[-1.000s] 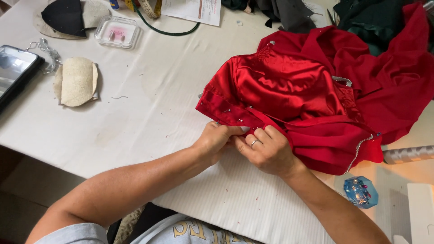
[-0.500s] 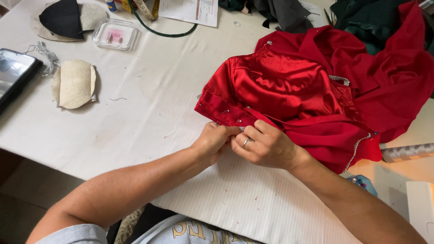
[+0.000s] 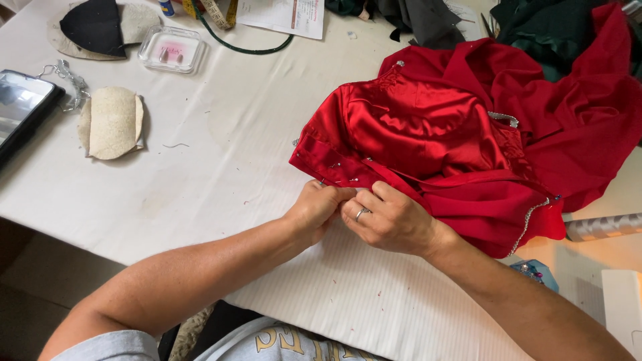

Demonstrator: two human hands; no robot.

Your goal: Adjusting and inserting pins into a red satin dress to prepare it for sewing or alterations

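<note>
A shiny red satin garment [image 3: 428, 127] lies bunched on the white table [image 3: 227, 154], with several pins stuck along its near hem. My left hand [image 3: 314, 207] pinches that hem at its near edge, fingers closed on the fabric. My right hand [image 3: 391, 217], wearing a ring, presses against the left and grips the same red hem just to the right. A silver beaded trim [image 3: 531, 220] runs along the garment's right edge. What is between my fingertips is hidden.
A beige bra cup pad [image 3: 110, 122] lies at the left, a phone [image 3: 20, 110] at the far left edge, and a clear plastic pin box [image 3: 172, 50] further back. Dark green and grey fabrics [image 3: 535, 27] are piled at the back right. A blue pin holder [image 3: 535, 273] sits near my right forearm.
My right hand has slid slightly left along the hem toward the left hand. The garment has barely shifted.
</note>
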